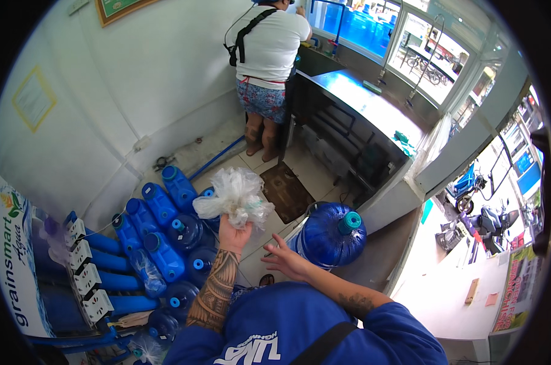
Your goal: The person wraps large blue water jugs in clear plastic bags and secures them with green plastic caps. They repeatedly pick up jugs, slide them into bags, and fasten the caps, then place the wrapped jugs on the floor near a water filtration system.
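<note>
The plastic bag bundle point(236, 196) in the left hand point(233, 234) is thin, clear film, crumpled and faintly glossy. The round water jug point(330, 234) by the right hand point(287, 261) is translucent blue plastic, smooth and shiny, with a matt teal cap point(350, 222). The slim water containers point(163, 231) on the floor are opaque blue plastic with a dull sheen. The desk point(373, 106) is bare sheet metal, brushed and reflective. The floor point(306, 164) is pale glazed tile; the doormat point(286, 191) on it looks coarse, brown and matt. The wall point(135, 79) is flat white paint.
</note>
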Tool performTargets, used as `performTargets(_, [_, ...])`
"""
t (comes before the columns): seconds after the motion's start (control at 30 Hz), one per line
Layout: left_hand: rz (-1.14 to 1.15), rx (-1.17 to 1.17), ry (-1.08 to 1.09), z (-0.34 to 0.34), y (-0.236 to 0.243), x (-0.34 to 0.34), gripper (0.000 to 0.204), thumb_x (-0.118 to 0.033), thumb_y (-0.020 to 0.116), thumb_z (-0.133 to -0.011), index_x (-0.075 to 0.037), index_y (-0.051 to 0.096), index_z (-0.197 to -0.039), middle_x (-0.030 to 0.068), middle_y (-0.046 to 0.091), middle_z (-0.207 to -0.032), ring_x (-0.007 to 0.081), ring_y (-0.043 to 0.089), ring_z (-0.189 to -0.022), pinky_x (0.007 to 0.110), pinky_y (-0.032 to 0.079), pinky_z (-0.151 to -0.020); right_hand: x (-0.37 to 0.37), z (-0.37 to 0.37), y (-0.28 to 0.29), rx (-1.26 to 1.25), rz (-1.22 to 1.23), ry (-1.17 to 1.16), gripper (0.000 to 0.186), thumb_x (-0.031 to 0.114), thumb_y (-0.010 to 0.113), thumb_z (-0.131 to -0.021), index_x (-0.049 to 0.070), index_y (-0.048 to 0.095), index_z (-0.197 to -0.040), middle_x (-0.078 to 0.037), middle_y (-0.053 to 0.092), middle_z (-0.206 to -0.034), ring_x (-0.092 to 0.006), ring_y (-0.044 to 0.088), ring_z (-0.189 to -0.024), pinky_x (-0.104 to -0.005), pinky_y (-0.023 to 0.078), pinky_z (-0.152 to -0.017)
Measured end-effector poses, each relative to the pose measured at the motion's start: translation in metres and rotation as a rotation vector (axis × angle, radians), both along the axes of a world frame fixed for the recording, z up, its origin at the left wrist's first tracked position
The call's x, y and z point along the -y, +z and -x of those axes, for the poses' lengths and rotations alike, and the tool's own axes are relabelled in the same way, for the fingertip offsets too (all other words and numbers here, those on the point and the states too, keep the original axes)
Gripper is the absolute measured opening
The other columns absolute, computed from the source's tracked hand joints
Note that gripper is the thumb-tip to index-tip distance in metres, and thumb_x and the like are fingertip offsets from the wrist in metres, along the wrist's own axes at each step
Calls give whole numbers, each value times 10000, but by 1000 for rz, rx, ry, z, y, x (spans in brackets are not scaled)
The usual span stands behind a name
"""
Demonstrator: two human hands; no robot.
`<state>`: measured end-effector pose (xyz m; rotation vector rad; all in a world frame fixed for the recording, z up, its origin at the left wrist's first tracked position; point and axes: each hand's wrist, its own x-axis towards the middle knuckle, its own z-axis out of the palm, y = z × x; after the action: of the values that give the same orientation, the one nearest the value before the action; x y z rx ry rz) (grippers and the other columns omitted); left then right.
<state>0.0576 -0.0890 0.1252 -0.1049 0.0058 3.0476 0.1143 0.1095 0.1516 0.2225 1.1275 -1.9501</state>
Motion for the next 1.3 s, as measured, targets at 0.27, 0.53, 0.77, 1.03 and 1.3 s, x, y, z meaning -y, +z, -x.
performTargets(0.27, [882, 155, 169, -23, -9, -50, 369, -134, 452, -991, 17, 482, -1327, 122, 564, -1296, 238, 569, -1175, 364, 475, -988, 5, 26, 3, -856, -327, -195, 1125, 298, 804, -797, -15, 4, -1524, -265, 189, -1549, -328, 221, -1449, -385, 237, -1163])
performTargets(0.53, [1242, 4, -109, -36, 6, -75, 454, -131, 507, -951, 45, 427, -1362, 151, 519, -1322, 246, 523, -1212, 339, 422, -1019, -19, 21, -11, -1217, -756, -110, 872, 185, 791, -737, 5, 320, -1449, -311, 231, -1486, -490, 278, -1381, -448, 378, -1084])
performTargets(0.77, [1885, -314, 312, -29, 11, -112, 719, -137, 631, -898, 5, 206, -1460, 161, 502, -1314, 243, 503, -1227, 349, 410, -1029, -49, 43, -17, -1348, -895, -181, 665, 87, 739, -712, 55, 486, -1326, -270, 408, -1370, -463, 430, -1282, -446, 433, -1025])
performTargets(1.03, [1362, -164, -162, 9, -4, -102, 561, -26, 602, -862, 6, 385, -1378, 137, 564, -1260, 239, 571, -1173, 350, 456, -990, -73, 58, 20, -1033, -695, 67, 799, 119, 725, -751, 110, 293, -1422, -231, 479, -1332, -380, 568, -1143, -453, 476, -938])
performTargets(1.3, [1374, 236, -84, 95, -68, -111, 405, -60, 543, -889, 1, 512, -1288, 119, 626, -1176, 228, 645, -987, 317, 516, -865, -152, 70, 56, -1300, -1338, -69, 605, 330, 760, -752, 84, 536, -1258, -156, 536, -1311, -319, 603, -1078, -393, 431, -967])
